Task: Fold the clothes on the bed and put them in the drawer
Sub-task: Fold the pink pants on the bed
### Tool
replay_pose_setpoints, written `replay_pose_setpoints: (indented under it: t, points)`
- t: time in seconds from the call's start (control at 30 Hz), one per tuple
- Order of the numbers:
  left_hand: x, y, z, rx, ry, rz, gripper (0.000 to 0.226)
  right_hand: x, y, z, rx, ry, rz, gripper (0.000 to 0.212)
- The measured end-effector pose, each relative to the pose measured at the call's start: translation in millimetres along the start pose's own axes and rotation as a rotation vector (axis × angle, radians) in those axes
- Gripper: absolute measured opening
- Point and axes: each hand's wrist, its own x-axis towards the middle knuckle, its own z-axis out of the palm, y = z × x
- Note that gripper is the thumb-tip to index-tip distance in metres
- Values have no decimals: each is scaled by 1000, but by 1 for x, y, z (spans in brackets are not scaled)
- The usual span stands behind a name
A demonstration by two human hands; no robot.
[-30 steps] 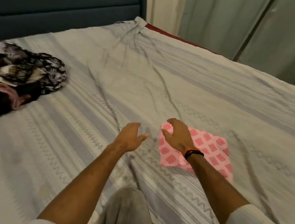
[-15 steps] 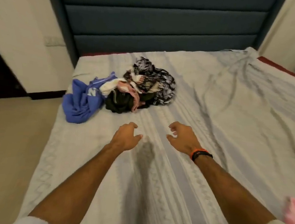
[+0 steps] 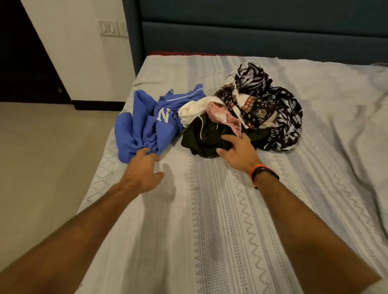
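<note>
From the head view, the left hand [image 3: 143,173] reaches, fingers loose and holding nothing, to the hem of the blue top [image 3: 148,122], while the right hand [image 3: 236,151] spreads open against the black garment [image 3: 205,136] in the pile on the bed [image 3: 228,230]. All soft, light, floppy cloth; best pinched at a hem or shoulder seam.

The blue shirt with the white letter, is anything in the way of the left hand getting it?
Nothing visible blocks it. The left hand is open, its fingers right at the near edge of the blue shirt, with only bare bedsheet around. The right hand rests on the black garment beside it.
</note>
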Motion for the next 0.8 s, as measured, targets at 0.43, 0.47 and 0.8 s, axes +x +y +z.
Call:
replay_pose_setpoints:
  t: [0.43, 0.47, 0.8]
  points:
    - [-71, 83, -42, -244, 113, 199, 71, -107, -46, -9, 579, 79, 44, 56]
    - [-80, 92, -51, -265, 129, 221, 69, -117, -51, -15, 597, 52, 36, 46]
    - [-212, 149, -150, -193, 54, 544, 75, -268, -147, -110, -25, -175, -475, 11]
